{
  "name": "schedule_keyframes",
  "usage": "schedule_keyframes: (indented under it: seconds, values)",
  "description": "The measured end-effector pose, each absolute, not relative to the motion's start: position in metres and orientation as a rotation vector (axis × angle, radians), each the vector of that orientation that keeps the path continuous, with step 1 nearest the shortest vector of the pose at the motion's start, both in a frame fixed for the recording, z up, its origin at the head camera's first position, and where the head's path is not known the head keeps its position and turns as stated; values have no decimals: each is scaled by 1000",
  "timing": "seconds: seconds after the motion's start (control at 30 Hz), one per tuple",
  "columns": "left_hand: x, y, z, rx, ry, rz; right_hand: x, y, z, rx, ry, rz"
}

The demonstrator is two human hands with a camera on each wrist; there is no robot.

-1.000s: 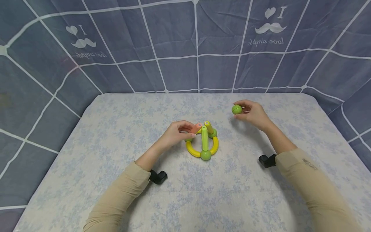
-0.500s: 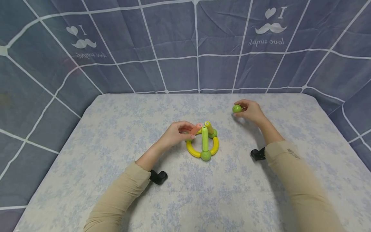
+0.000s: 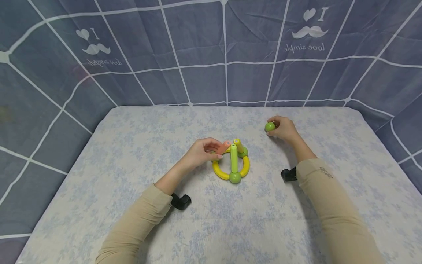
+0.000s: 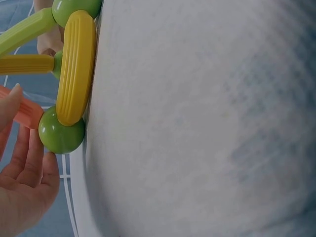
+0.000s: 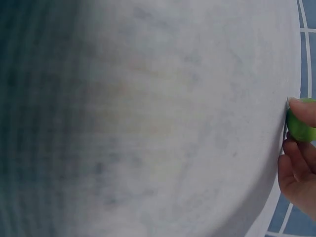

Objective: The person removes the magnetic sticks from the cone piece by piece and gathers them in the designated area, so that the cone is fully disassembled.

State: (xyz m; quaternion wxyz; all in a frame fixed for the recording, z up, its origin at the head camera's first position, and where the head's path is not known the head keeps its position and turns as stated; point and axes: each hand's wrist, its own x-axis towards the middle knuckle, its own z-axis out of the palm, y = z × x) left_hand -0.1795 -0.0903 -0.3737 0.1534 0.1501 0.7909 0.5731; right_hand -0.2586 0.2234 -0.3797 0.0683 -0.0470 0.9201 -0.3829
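My left hand [image 3: 199,152] pinches an orange rod [image 3: 224,147] that stands in a green ball [image 4: 61,129] on the left of a ring-shaped toy frame. Curved yellow pieces [image 3: 218,171] and green balls form the ring, which lies on the table. A light green rod [image 3: 233,158] rises from the front ball [image 3: 234,178], and a yellow rod [image 3: 239,145] from the back right one. Over to the right, my right hand [image 3: 285,129] holds a loose green ball [image 3: 269,127] between thumb and fingers, close over the cloth. The right wrist view shows this ball [image 5: 299,129] partly, cut by the edge.
A pale cloth with blue flowers [image 3: 211,227] covers the table. Behind it hangs a blue-grey curtain [image 3: 197,84] with white lines. Black wrist mounts [image 3: 180,201] stick out near both cuffs.
My right hand has come down with the green ball nearer the tabletop, and the right forearm has swung left. My left hand keeps its hold on the orange rod, almost still.
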Motion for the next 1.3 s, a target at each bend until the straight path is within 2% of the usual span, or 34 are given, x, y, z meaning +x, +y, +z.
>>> schedule_keyframes:
  seconds: [0.83, 1.3]
  values:
    - [-179, -91, -375, 417, 2241, 1644, -253, 231, -374, -200, 2756, -1216]
    - [-179, -95, -375, 371, 2248, 1613, -230, 223, -356, -440, 2647, -1369]
